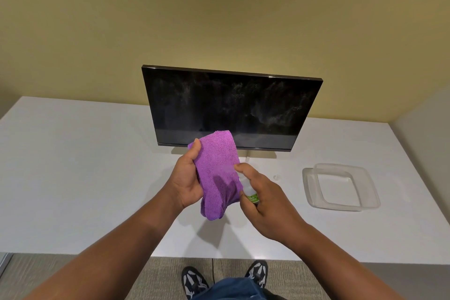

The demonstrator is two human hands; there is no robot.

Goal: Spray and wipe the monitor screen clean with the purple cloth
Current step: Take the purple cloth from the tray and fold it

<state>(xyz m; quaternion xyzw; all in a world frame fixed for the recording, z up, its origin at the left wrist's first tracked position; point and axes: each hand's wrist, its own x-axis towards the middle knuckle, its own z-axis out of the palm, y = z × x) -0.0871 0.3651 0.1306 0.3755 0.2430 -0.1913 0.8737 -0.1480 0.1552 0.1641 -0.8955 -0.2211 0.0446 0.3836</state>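
A black monitor [231,107] stands on the white desk [85,165], its dark screen smeared with pale dusty streaks. In front of it my left hand [186,178] grips a folded purple cloth [218,175], thumb over its top edge. The cloth hangs down past my palm and shows a darker damp patch. My right hand [261,198] holds a small white spray bottle [248,191] with a green label, its top close against the cloth's right side and a finger on the top.
A clear plastic tray [341,186] lies on the desk to the right. A small clear cap [276,177] sits between it and my hands. Yellow wall behind, a grey partition on the right. My shoes [194,282] stand on carpet below the desk edge.
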